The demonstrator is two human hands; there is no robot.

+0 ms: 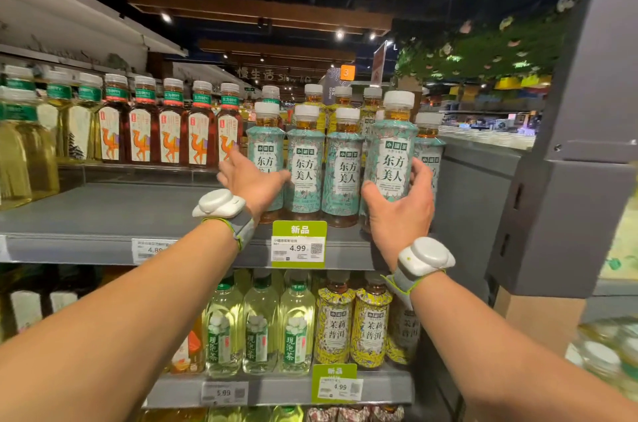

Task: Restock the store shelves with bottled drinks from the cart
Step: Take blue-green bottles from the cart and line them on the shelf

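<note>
The grey shelf (103, 214) has bare room at its left. A row of green tea bottles (305, 166) crowds its right front. The right grip (397, 211) curls round one full bottle (392, 159) at that row's right end. The bottle looks heavy, stiff and slippery, best held mid-label. The left grip (252, 179) is open, touching the row's left end bottle.

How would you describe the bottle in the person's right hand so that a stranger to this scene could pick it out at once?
Find the grey upper shelf and its front row of mint-green labelled bottles above the green price tag. The bottle is toward that row's right end, gripped by the right hand. Unlike its neighbours, its white cap rises above theirs.
</note>
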